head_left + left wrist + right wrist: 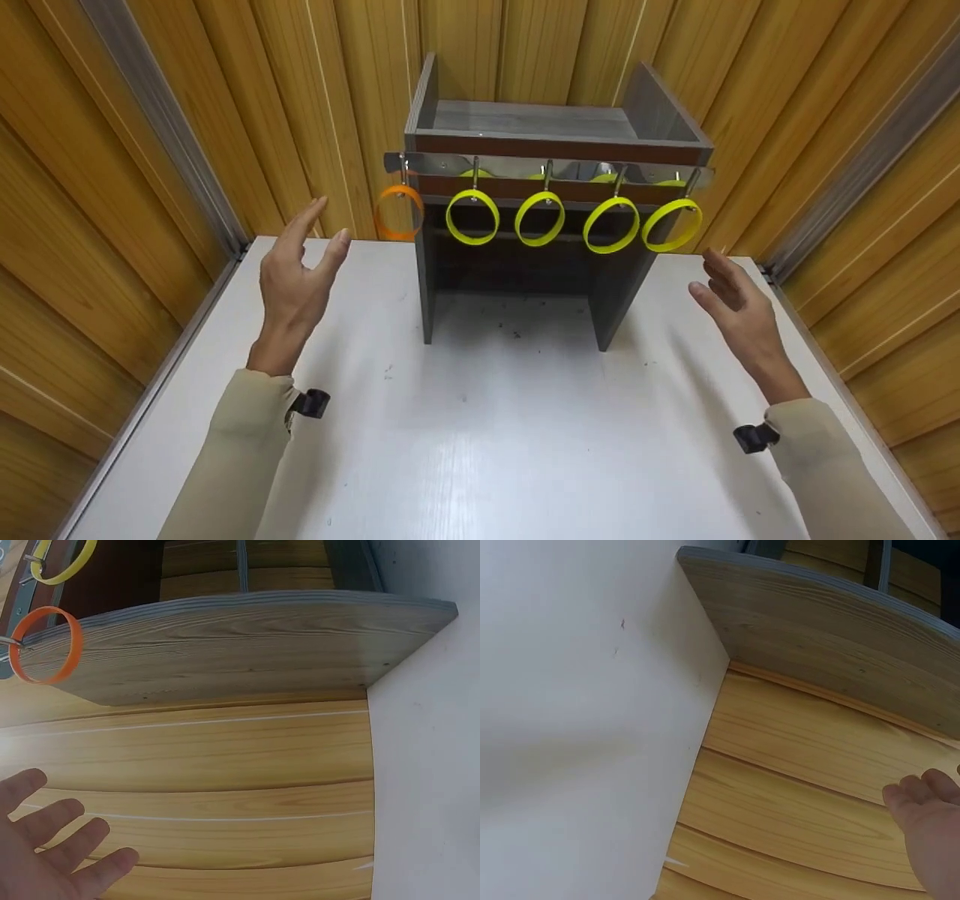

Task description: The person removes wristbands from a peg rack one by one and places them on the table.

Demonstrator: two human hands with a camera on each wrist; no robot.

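Observation:
An orange ring (399, 237) hangs from the leftmost hook of a metal rail (514, 166) in the head view. Several yellow rings (475, 242) hang from the other hooks along that rail. My left hand (296, 281) is raised left of the orange ring, apart from it, with fingers extended and nothing held. The left wrist view shows its spread fingers below the orange ring (76, 649). Over on the right, my right hand (742, 311) is held up below and beside the rightmost yellow ring, fingers loosely bent, holding nothing. Only part of it (934, 832) enters the right wrist view.
The rail is fixed across the front of a grey wooden shelf unit (422, 285), which stands on a white table (510, 435). Wood-plank walls (360, 112) enclose the back and sides. Small dark specks lie on the tabletop. Each sleeve carries a black wrist camera (313, 403).

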